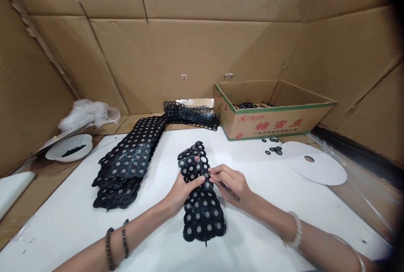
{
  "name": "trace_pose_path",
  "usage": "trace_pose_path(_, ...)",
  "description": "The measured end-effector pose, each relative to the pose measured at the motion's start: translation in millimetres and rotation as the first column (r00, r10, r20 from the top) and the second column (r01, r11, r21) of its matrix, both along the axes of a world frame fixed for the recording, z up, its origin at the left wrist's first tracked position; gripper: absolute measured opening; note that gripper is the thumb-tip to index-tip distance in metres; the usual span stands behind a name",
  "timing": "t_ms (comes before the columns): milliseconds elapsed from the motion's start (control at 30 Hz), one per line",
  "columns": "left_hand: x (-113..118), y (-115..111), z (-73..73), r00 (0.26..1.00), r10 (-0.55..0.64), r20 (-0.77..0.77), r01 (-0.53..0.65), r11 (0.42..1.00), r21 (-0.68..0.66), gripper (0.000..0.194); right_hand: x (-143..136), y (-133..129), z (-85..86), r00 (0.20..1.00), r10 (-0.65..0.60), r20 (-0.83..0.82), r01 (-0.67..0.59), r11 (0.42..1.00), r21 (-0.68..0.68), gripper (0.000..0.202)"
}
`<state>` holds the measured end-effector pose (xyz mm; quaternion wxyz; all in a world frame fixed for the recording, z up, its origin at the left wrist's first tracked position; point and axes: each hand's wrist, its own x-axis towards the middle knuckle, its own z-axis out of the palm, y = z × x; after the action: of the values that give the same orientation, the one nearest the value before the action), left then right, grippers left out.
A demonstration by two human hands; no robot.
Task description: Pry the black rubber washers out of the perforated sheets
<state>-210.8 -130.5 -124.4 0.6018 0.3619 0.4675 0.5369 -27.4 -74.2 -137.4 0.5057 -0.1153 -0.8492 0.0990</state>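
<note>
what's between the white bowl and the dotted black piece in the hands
In the head view, the larger dotted black stack, then white tabletop and the left hand.

sheets of brown cardboard boxed the place in. the back wall [189, 49] stood at twelve o'clock, crossed by a level crease, with a dark seam toward eleven and two small pale marks [184, 77] low on its face. the left wall [28, 91] rose at nine to ten o'clock; the right wall [350, 49] stood at two, cut by a dark slanting line. a white tabletop [151, 242] spread down to six o'clock, bordered by brown board [47, 175] at eight. the light was soft, with a faint shadow on the back wall toward one.
</note>
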Motion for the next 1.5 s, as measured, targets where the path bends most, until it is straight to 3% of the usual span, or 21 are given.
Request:
trace_pose_path(433,3,-1,-8.4,0.994,0.058,-0.094,-0.054,0.998,0.042,0.074,-8,-3,8.5,0.995,-0.084,-0.045,0.092,0.972,0.215,0.005)
trace_pose_path(533,3,-1,-9.4,0.993,0.056,-0.102,-0.05,0.997,0.057,0.073,-11,-4,10.5,0.99,-0.138,-0.037,0.143,0.933,0.331,0.007)
trace_pose_path(667,3,0,-8.9,0.992,0.049,-0.115,-0.039,0.996,0.083,0.074,-14,-3,8.6,0.981,-0.189,-0.045,0.184,0.831,0.525,0.016)
trace_pose_path(800,3,0,-6.9,0.992,0.036,-0.124,-0.024,0.995,0.099,0.073,-15,-3,7.0,0.977,-0.203,-0.058,0.197,0.777,0.597,0.025)
trace_pose_path(1200,1,1,-14.5,0.982,-0.02,-0.187,0.043,0.992,0.119,0.071,-16,-4,4.1,0.972,-0.234,-0.037,0.217,0.817,0.534,0.015)
trace_pose_path(1500,-3,2,-12.5,0.937,-0.085,-0.34,0.161,0.966,0.201,0.058,-17,-13,4.4,0.959,-0.265,0.098,0.234,0.94,0.247,0.022)
